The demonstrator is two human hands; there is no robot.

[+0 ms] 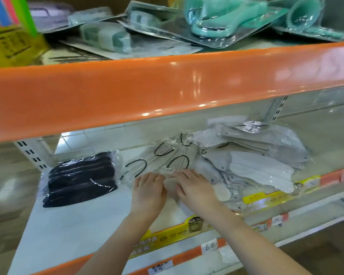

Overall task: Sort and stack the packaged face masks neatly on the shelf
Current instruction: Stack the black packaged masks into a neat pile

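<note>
Left hand [148, 192] and right hand [195, 188] are lying side by side, fingers extended flat, pressing a clear-wrapped pack of white face masks with black ear loops [163, 161] on the white shelf board [71, 221], between a clear-wrapped black mask pack [81, 179] and a heap of grey mask packs [256, 155].

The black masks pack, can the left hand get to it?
Probably yes. The black masks pack lies alone to the left of the left hand, with only bare white shelf between them.
</note>
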